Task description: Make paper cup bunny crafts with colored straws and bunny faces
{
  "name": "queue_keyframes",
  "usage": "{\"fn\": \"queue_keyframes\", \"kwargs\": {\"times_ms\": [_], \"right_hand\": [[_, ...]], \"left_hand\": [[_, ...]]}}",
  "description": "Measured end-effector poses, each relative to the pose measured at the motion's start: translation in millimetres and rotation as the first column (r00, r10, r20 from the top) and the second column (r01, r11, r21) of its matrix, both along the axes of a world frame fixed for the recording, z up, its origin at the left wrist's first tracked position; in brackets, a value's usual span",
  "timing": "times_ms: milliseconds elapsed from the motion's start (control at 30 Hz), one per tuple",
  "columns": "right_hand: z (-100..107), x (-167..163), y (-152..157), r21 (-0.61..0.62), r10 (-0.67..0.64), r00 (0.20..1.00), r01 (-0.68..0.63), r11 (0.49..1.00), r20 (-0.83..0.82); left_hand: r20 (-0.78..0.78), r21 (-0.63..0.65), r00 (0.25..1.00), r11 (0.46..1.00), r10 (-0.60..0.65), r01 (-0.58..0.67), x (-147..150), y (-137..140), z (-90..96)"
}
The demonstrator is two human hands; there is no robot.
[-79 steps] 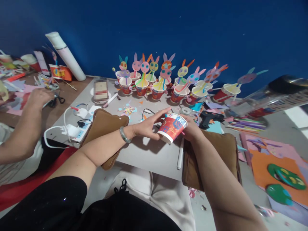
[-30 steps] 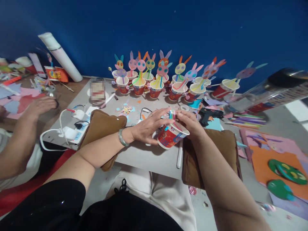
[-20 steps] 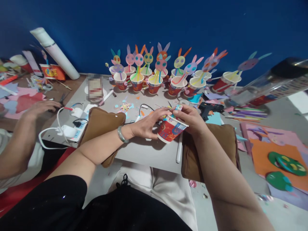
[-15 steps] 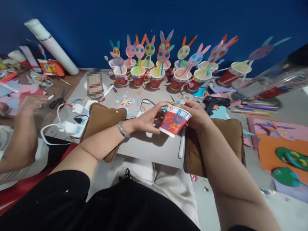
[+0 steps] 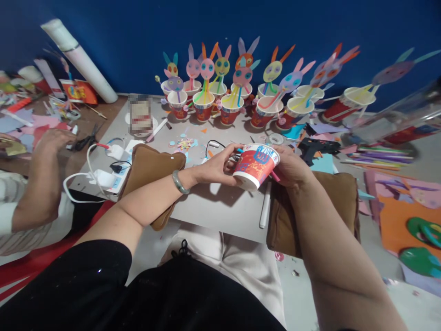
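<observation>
A red paper cup (image 5: 254, 169) with blue and white print is held tilted above the grey table (image 5: 220, 207), its white base showing. My left hand (image 5: 220, 166) grips its left side, thumb low near the base and fingers at the rim. Around the right side is my right hand (image 5: 291, 168); its fingertips are hidden behind the cup. A pink strip sticks out by the cup's right side, and a bit of blue shows by my left fingers. Beneath the cup lies a white marker (image 5: 265, 207).
Several paper cups with rabbit-faced figures (image 5: 232, 110) line the blue wall. Brown cushions (image 5: 151, 168) lie under both forearms. A black glue gun (image 5: 319, 148), paper scraps and coloured sticks (image 5: 382, 156) are at right. A power strip (image 5: 122, 179) sits left, near a co-worker's hand (image 5: 57, 142).
The cup has been turned so that its base now shows more and its rim sits more level. Both hands stay on it. The view has shifted slightly, and the co-worker's other hand shows more.
</observation>
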State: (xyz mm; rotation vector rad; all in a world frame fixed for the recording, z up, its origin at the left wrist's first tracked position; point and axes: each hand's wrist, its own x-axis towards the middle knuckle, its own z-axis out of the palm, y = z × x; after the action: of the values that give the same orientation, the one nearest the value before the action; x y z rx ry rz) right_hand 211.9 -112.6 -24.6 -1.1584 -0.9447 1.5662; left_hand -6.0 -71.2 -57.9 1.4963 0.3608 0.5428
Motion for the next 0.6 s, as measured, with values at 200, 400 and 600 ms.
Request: {"fn": "queue_keyframes", "kwargs": {"times_ms": [200, 400, 600], "right_hand": [[2.3, -1.5, -1.1, -0.017, 0.002, 1.0, -0.003, 1.0, -0.023], [-1.0, -1.0, -0.2, -0.014, -0.015, 1.0, 0.014, 1.0, -0.02], [1.4, -3.1, 0.9, -0.019, 0.003, 1.0, -0.003, 1.0, 0.004]], "left_hand": [[-0.02, -0.027, 1.0, 1.0, 0.011, -0.012, 0.5, 0.0, -0.3], [-0.019, -0.008, 1.0, 1.0, 0.012, -0.012, -0.2, -0.2, -0.8], [-0.022, 0.054, 0.999, 0.998, 0.038, -0.037, 0.3, 2.8, -3.8]]}}
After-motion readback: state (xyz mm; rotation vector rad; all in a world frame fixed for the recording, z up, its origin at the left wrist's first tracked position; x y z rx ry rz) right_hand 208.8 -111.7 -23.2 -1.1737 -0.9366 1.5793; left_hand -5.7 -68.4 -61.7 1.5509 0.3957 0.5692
